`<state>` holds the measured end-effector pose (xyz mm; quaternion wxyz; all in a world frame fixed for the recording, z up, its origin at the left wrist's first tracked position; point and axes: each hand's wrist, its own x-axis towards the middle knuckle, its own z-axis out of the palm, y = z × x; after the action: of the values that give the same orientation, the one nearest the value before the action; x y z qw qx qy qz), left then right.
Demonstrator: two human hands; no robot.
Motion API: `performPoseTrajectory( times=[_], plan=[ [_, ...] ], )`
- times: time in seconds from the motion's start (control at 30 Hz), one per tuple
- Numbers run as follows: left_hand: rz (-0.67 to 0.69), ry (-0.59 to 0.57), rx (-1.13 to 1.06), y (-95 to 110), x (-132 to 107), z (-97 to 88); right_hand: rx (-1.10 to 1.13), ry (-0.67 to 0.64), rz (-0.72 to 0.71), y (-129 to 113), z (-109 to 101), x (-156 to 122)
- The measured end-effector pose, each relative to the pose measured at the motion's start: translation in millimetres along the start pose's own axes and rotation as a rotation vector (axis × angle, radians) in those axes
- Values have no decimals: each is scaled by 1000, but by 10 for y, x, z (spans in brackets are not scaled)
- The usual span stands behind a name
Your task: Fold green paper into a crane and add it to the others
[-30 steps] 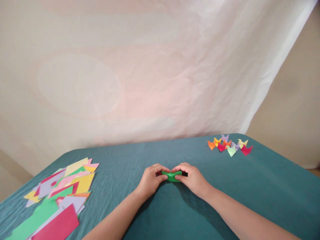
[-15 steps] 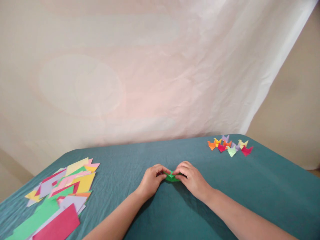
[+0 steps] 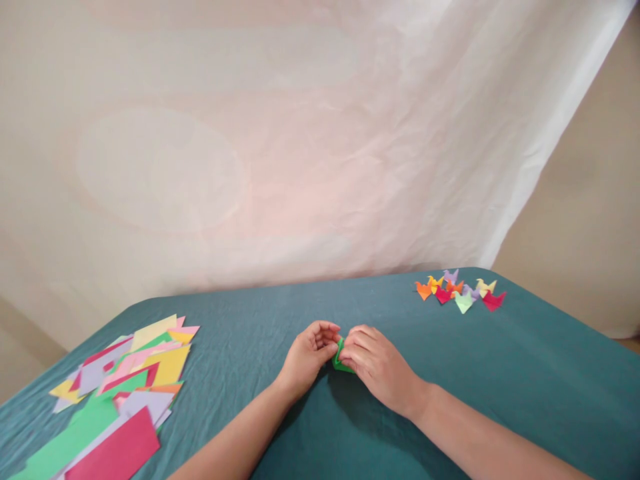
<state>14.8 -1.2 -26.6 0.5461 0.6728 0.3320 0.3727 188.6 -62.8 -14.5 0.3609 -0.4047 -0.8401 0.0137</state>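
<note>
A small folded green paper piece (image 3: 339,357) sits pinched between my two hands over the teal tablecloth (image 3: 525,373). My left hand (image 3: 306,357) curls its fingers round the piece's left side. My right hand (image 3: 376,367) covers most of the piece from the right, fingers pressed together on it. Only a narrow green edge shows between the fingertips.
A loose pile of coloured paper strips (image 3: 115,393) lies at the table's left front. Several small folded paper figures (image 3: 460,291) in orange, red, purple, yellow and green stand at the far right. A pale cloth backdrop (image 3: 280,147) hangs behind the table.
The green piece was stretched wide between my hands. My hands have since come together, folding it narrower, and my right hand now covers most of it.
</note>
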Motion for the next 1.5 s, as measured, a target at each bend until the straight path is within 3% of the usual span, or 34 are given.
performPoseTrajectory(
  times=[0.2,0.4,0.63,1.13,1.33,1.5],
  plan=[
    [34,76,82,76,-39,60,63,72,132,48,37,-34],
    [-13,9,123,55,-73,103,118,198,235,135,56,-59],
    [45,106,211,29,-83,102,186,171,250,147,84,-68],
    [22,84,205,74,-69,94,165,133,313,162,68,-65],
    [112,91,417,177,-126,144,128,73,263,119,63,-65],
    [109,118,496,186,-107,99,107,49,272,110,50,-51]
  ],
)
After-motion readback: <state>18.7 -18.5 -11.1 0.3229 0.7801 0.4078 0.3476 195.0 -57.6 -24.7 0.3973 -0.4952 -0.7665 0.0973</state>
